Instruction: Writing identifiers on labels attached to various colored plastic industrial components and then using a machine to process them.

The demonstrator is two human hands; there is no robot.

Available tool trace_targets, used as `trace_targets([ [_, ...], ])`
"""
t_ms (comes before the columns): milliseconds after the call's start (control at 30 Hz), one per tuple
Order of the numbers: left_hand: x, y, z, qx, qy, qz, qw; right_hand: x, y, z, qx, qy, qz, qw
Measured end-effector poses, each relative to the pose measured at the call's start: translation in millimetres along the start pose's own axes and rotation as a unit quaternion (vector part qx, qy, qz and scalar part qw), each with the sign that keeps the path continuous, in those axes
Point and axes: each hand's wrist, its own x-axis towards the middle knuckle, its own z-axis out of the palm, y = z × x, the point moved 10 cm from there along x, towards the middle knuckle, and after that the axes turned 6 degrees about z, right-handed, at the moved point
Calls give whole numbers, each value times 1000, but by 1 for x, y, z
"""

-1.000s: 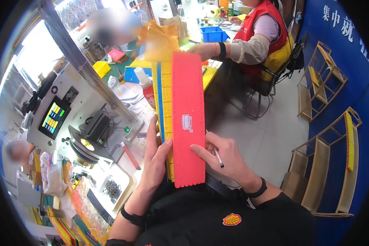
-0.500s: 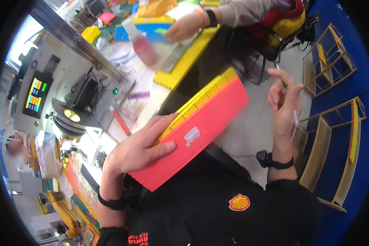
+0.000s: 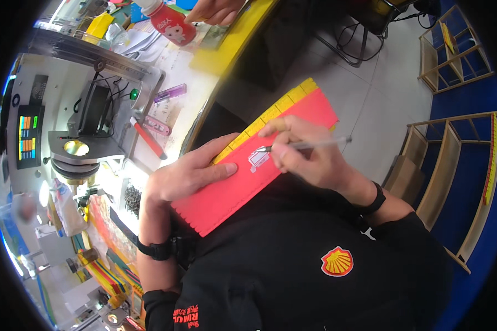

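My left hand (image 3: pixel 190 172) grips a flat red panel (image 3: pixel 218 201) with notched short edges, thumb on its face and fingers over the far long edge. Along that edge, a yellow layer (image 3: pixel 276 110) with evenly spaced dark lines shows behind the red. A small white printed shape (image 3: pixel 259 158) sits near the panel's middle. Pinched in my right hand (image 3: pixel 312 157) is a slim pen (image 3: pixel 328 143), slightly blurred. Its dark tip is at the upper edge of the white shape; whether it touches, I cannot tell.
On the bench at left lie a red-handled cutter (image 3: pixel 148 139), a purple cutter (image 3: pixel 171 93) and a red bottle (image 3: pixel 173 25). A lit machine (image 3: pixel 76 148) stands beside them. Another person's hand (image 3: pixel 218 11) is at the top. Wooden racks (image 3: pixel 444 171) stand at right.
My right hand has come left from beside the panel and brought the pen to the white shape. The left hand keeps its hold. The view has shifted, and the other person's hand sits higher.
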Motion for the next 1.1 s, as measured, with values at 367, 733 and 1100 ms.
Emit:
trace_targets([
  [367, -3, 0, -1, -31, 2, -2, 1000, -10, -27, 12, -212, 39, -154, 964],
  [733, -3, -1, -2, -26, 13, 2, 1000, -8, -29, 15, -242, 37, -150, 958],
  [1100, -3, -2, -2, -29, 14, 5, 999, -7, -30, 16, -246, 34, -153, 956],
])
